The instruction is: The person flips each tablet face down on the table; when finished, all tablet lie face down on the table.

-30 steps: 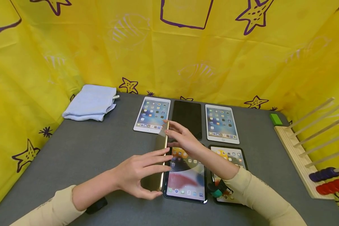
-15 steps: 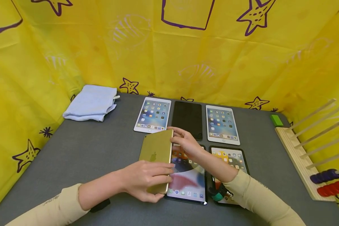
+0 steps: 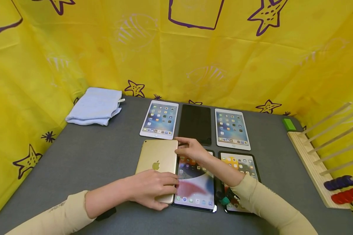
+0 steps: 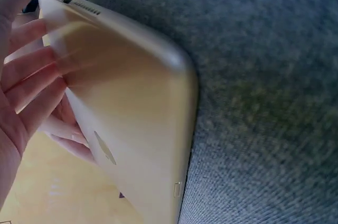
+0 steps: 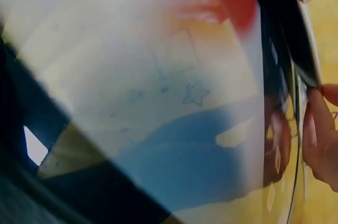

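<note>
While both hands pinch gold tablet (image 3: 157,163) edges, left hand (image 3: 153,189) near, right hand (image 3: 191,150) far, bare gray table (image 3: 91,153) leftward.

A gold tablet (image 3: 157,163) shows its plain back on the grey table (image 3: 76,156). At 12 o'clock, 2 white-framed tablets (image 3: 159,119) flank a black one (image 3: 195,123). Yellow cloth (image 3: 106,49) bears purple starfish outlines. A pale blue towel (image 3: 94,106) lies at 10 o'clock.
</note>
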A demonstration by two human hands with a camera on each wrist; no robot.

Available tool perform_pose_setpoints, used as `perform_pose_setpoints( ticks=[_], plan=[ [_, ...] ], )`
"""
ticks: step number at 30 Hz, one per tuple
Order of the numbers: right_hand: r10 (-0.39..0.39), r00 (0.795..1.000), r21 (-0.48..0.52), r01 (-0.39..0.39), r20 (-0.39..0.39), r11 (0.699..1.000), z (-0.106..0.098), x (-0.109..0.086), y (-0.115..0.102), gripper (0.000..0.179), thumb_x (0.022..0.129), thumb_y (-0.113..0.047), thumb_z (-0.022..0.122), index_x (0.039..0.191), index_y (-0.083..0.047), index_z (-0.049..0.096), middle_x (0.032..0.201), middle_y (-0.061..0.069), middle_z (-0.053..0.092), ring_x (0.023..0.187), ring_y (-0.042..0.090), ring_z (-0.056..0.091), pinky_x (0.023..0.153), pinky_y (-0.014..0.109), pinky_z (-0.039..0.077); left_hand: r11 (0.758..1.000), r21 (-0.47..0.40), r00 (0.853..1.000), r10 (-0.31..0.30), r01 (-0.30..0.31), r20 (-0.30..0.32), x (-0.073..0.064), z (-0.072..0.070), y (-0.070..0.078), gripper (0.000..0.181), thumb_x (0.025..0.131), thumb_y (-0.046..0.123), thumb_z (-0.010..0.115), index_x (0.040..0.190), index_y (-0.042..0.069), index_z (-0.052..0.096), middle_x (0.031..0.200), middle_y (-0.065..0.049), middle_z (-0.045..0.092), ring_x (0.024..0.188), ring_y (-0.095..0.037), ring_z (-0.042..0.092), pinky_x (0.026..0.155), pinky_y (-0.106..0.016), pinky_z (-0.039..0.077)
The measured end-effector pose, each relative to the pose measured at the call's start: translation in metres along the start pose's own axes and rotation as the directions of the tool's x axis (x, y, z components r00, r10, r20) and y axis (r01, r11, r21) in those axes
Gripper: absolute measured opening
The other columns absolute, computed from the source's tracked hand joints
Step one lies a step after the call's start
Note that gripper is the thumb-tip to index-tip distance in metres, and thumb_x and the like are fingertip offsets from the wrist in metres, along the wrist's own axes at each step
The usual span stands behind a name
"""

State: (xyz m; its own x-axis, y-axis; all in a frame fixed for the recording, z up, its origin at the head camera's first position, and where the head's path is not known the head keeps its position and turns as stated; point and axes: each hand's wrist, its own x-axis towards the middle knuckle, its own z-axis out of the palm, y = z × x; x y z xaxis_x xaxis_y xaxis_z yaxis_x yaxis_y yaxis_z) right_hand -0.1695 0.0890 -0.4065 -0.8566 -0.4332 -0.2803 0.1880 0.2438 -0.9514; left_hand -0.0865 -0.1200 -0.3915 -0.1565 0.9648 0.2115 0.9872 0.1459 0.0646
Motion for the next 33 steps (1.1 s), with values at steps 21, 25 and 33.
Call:
perform_pose_setpoints(
  ticks=[21, 25, 33],
  plan=[
    [-0.138, 0.988, -0.561, 0.150, 0.064, 0.814, 0.000, 0.011, -0.006, 0.039, 0.086, -0.013, 0.067, 0.124, -0.005, 0.064, 0.093, 0.000, 0.062, 0.080, 0.012, 0.056, 0.072, 0.026, 0.048, 0.959, -0.021, 0.940, -0.273, 0.283, 0.204, -0.005, 0.003, 0.005, 0.067, 0.077, 0.058, 0.072, 0.131, 0.020, 0.059, 0.139, -0.003, 0.053, 0.132, -0.018, 0.044, 0.098, -0.033, 0.047],
    [-0.172, 0.983, -0.595, 0.179, 0.069, 0.784, 0.002, 0.012, -0.007, 0.035, 0.086, -0.013, 0.065, 0.120, -0.004, 0.064, 0.094, 0.002, 0.060, 0.079, 0.014, 0.054, 0.070, 0.027, 0.046, 0.951, 0.010, 0.929, -0.303, 0.308, 0.213, -0.005, 0.003, 0.006, 0.073, 0.075, 0.060, 0.071, 0.133, 0.017, 0.058, 0.141, -0.004, 0.051, 0.134, -0.019, 0.042, 0.097, -0.033, 0.047],
    [-0.252, 0.965, -0.663, 0.236, 0.074, 0.710, 0.008, 0.015, -0.009, 0.027, 0.084, -0.011, 0.064, 0.110, -0.002, 0.066, 0.103, 0.010, 0.059, 0.099, 0.025, 0.053, 0.087, 0.038, 0.043, 0.921, 0.047, 0.884, -0.384, 0.386, 0.267, -0.005, 0.001, 0.007, 0.086, 0.073, 0.063, 0.071, 0.137, 0.009, 0.054, 0.145, -0.010, 0.047, 0.136, -0.024, 0.040, 0.095, -0.035, 0.049]
  ],
)
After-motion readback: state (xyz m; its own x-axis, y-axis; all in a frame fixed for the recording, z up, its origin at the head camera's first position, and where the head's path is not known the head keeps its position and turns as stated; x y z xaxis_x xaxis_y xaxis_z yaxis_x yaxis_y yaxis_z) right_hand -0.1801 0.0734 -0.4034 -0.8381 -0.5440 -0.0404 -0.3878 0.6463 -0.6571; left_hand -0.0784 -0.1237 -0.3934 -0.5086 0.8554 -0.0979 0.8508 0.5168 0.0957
